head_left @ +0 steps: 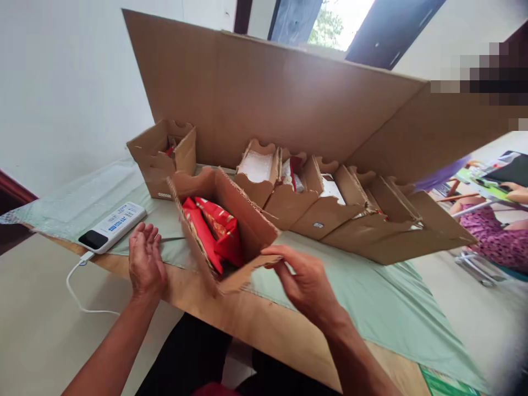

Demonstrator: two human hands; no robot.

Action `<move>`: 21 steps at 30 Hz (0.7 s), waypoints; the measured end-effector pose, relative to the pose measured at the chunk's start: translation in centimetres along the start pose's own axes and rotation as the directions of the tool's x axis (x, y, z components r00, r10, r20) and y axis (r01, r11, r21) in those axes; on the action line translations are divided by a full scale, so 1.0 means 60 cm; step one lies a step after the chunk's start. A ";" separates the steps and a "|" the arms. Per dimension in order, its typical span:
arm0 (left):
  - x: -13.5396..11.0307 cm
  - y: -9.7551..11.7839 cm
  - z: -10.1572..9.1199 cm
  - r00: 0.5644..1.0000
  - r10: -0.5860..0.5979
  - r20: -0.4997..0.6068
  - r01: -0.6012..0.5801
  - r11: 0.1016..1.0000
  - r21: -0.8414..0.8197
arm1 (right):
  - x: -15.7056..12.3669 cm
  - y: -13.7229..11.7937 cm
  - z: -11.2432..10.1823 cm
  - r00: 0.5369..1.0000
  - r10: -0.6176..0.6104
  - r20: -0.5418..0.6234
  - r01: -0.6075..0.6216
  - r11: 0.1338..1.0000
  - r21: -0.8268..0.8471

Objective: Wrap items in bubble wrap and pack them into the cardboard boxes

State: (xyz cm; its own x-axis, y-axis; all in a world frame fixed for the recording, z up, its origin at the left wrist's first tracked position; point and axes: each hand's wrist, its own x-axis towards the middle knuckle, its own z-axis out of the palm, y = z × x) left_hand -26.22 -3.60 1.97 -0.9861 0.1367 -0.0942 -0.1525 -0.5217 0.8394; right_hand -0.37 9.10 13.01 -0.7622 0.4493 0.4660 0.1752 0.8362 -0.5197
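An open cardboard box (243, 212) sits at the table's near edge with a red packet (214, 231) inside it. My right hand (303, 278) pinches the box's front flap at the near right corner. My left hand (144, 256) hovers open just left of the box, palm facing it, fingers apart and holding nothing.
A row of several open cardboard boxes (330, 212) lies behind, with one more box (163, 154) at the back left. A large cardboard sheet (268, 93) stands behind them. A white power bank (111, 225) with a cable lies on the green cloth (371, 302). Another person sits at far right (495, 242).
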 end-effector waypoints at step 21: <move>-0.230 -0.032 0.057 0.920 -0.152 0.360 0.075 0.973 0.217 | -0.231 0.031 0.024 0.711 0.626 -0.321 -0.540 0.778 0.322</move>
State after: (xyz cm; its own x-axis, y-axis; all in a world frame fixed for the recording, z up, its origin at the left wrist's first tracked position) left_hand -12.12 -1.60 3.45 -0.8608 0.5085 -0.0211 -0.2084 -0.3143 0.9262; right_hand 9.60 3.98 4.54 -0.2319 0.9438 0.2356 0.3469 0.3065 -0.8864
